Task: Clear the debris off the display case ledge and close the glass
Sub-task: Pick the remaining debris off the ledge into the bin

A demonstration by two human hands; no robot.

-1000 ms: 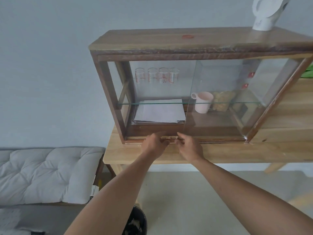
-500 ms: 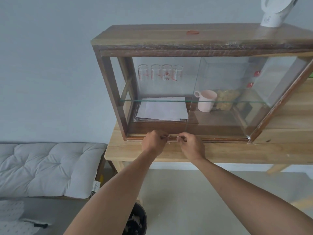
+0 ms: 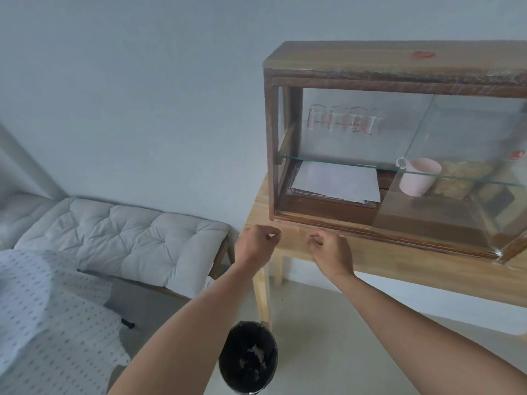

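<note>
Display case [image 3: 399,143] sits at the right of the frame with its left side open, the glass not yet slid shut; your left hand [image 3: 255,246] and right hand [image 3: 330,252] hover pinched below its ledge [image 3: 385,238], above the bin [image 3: 248,360]; whether they hold debris I cannot tell

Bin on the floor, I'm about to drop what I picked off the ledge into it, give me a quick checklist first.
1. Bin open, room inside: ok.
2. Left hand pinched shut: ok; debris in it: cannot tell.
3. Right hand pinched shut: ok; contents: cannot tell.
4. Hands over the bin: not ok, both hang by the table edge.
5. Ledge clean: cannot tell.
6. Glass closed: not ok, left half open.
</note>
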